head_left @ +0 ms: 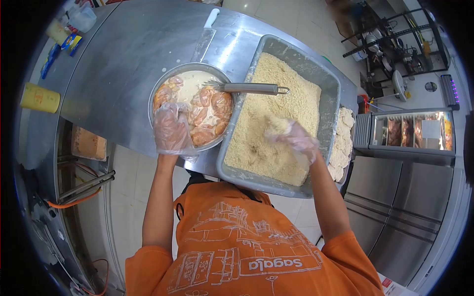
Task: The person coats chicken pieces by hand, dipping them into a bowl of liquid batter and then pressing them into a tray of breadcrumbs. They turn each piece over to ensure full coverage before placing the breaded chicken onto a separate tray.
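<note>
Both hands wear clear plastic gloves. My left hand [171,129] is at the near left edge of a round metal bowl [154,82], its fingers over raw meat pieces [201,109] in pale batter; whether it grips one is hidden. A metal whisk [252,88] lies across the bowl's right rim and the grey tub [330,82] beside it. Inside the tub is a heap of pale yellow crumbs [284,69]. Over the crumbs, my right hand [292,135] has its fingers bent around something coated in crumbs, blurred by motion.
A cleaver with a white handle [212,18] lies on the steel table [123,64] behind the bowl. Coated pieces [342,143] fill a tray right of the tub. A yellow container [40,97] stands at the far left.
</note>
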### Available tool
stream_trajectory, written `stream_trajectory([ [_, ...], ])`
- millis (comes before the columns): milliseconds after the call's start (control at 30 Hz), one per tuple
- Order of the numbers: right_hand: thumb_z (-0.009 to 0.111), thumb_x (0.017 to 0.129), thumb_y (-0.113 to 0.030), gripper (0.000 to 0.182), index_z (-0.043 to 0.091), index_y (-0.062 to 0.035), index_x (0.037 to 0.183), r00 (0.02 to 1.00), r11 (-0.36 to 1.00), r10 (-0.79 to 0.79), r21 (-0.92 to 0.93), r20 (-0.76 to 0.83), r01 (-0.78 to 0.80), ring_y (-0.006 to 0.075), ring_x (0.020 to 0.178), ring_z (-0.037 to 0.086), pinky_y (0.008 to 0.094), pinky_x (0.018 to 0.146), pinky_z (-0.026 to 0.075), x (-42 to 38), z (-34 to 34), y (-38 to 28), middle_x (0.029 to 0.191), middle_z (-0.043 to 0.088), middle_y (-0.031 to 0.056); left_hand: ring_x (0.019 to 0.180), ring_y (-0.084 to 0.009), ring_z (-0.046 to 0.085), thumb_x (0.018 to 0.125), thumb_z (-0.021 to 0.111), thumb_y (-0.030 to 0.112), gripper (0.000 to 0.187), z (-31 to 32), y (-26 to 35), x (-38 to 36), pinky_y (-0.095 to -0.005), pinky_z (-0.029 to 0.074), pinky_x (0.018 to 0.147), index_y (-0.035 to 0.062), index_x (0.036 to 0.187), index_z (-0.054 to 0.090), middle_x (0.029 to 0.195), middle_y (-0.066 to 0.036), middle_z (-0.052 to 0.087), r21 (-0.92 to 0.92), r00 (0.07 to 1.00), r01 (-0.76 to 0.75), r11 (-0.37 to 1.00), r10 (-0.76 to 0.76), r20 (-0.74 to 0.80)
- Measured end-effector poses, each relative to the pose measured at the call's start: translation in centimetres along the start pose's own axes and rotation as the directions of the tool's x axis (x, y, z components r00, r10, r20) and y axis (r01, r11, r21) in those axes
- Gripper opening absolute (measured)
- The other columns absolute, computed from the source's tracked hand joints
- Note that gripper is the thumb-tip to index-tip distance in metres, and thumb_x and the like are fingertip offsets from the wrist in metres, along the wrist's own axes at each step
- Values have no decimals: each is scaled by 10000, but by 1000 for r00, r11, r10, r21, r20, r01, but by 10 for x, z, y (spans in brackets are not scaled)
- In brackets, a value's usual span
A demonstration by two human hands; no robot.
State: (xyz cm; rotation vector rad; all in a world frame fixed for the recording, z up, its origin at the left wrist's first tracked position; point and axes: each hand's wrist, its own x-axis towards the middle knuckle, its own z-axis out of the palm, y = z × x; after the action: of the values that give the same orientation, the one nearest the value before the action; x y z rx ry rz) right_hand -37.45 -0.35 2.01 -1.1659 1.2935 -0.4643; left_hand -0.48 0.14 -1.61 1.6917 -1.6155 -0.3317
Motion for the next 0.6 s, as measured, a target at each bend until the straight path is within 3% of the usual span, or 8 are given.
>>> stream_trajectory([
  [33,847,713,-235,627,573,26,1213,996,971,-85,224,20,78,207,927,659,340,896,520,-14,3,-21,1074,669,180,884,-396,606,793,602,72,154,-1,4,2,-464,475,803,27,925,667,920,-198,634,35,1000,-21,999,22,-20],
  [100,833,734,-205,569,590,10,1202,992,981,-104,156,-65,113,191,923,659,350,895,520,-37,12,-68,1059,673,166,858,-381,623,784,594,48,152,-2,8,2,-447,489,777,42,914,673,900,-184,643,78,998,-48,996,51,-45],
  [133,823,748,-181,533,598,-1,1196,984,990,-67,-134,-164,45,182,915,660,354,888,523,-44,24,-94,1040,677,162,858,-379,622,782,597,48,152,-2,8,1,-446,488,775,40,913,672,902,-183,644,88,997,-55,995,59,-49],
  [200,784,793,-196,454,617,-9,1171,977,906,-59,-423,-205,-34,178,888,661,352,869,526,-52,31,-99,987,681,156,859,-377,622,779,599,45,152,-1,7,1,-445,487,772,39,913,671,906,-180,645,89,996,-62,994,67,-60],
  [367,591,923,-454,502,655,-5,1138,999,694,11,-720,-38,-35,215,814,656,350,840,520,-46,52,10,911,679,202,941,-402,596,782,623,93,235,2,1,-3,-473,465,841,9,997,662,988,-207,637,17,1000,10,1000,-9,-13],
  [467,479,932,-575,631,633,-31,1213,962,795,269,-555,-37,-244,238,946,651,343,910,484,-9,65,37,1025,673,240,897,-381,613,783,611,48,169,6,-1,-3,-448,480,792,35,939,673,940,-177,648,60,992,-82,995,87,-94],
  [533,511,957,-461,579,522,-21,1333,954,806,273,-571,126,-155,240,1177,545,317,1037,395,-3,78,-2,1287,558,186,884,-373,619,785,611,38,155,4,4,0,-440,485,780,46,924,680,926,-166,651,49,991,-79,996,84,-109],
  [600,536,960,-412,584,470,-21,1390,939,889,326,-371,105,-267,245,1255,516,316,1081,374,13,91,4,1381,527,159,890,-371,619,788,617,46,159,5,3,-1,-439,487,788,50,932,684,933,-165,650,56,994,-46,997,52,-97],
])
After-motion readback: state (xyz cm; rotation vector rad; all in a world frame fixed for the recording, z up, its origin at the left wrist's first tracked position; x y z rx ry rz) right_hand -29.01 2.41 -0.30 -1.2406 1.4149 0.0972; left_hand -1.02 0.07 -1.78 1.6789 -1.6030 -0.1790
